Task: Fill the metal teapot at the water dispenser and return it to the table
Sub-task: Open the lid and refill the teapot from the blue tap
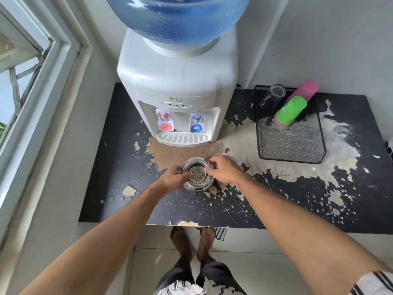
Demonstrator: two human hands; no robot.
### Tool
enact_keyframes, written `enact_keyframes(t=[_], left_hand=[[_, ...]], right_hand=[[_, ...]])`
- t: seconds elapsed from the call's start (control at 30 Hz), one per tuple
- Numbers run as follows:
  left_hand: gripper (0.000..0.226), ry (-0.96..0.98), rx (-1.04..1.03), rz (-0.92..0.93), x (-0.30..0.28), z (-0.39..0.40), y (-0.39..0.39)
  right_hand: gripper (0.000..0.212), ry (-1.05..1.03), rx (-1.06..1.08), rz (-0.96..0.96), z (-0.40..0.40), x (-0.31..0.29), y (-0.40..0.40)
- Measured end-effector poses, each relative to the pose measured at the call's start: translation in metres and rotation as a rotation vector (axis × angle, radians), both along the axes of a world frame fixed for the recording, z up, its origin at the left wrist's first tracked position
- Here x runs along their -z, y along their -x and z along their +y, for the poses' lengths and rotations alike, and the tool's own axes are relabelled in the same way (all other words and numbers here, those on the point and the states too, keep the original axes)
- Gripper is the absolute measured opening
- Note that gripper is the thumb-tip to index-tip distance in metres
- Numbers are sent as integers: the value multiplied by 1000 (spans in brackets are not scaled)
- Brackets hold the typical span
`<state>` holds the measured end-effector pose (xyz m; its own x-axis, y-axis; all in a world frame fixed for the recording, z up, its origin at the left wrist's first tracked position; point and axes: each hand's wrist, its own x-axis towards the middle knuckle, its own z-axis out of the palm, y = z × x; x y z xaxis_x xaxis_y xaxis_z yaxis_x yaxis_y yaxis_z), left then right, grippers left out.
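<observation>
The metal teapot (196, 184) stands on the worn black table (119, 167), a little in front of the white water dispenser (178, 81). Its lid is off and a perforated strainer (197, 173) shows inside the open mouth. My left hand (173, 177) grips the pot's left side, fingers curled on the rim. My right hand (221, 169) pinches the rim on the right side. The dispenser has a red tap (164, 118) on the left, a blue tap (196, 120) on the right and a drip tray (182, 139) below.
A black mesh tray (297, 145) at the right holds a glass mug (274, 94) and stacked green (291, 111) and pink cups (304, 90). A window frame (42, 71) stands at the left. The table's front edge (191, 224) is near my bare feet.
</observation>
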<state>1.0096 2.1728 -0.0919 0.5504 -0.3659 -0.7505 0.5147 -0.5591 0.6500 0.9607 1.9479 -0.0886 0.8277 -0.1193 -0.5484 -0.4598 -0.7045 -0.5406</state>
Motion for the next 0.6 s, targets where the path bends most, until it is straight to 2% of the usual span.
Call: enact_keyframes(t=[0.17, 0.47, 0.53, 0.6], left_hand=[[32, 39, -35, -24, 0, -1, -5], [64, 205, -159, 79, -13, -11, -36], [65, 243, -191, 112, -15, -15, -45], [56, 273, -227, 133, -15, -19, -50]], right_hand=[[22, 8, 33, -30, 1, -10, -7], [32, -74, 151, -91, -7, -35, -46], [30, -72, 161, -87, -9, -39, -56], [31, -54, 165, -81, -9, -41, -64]])
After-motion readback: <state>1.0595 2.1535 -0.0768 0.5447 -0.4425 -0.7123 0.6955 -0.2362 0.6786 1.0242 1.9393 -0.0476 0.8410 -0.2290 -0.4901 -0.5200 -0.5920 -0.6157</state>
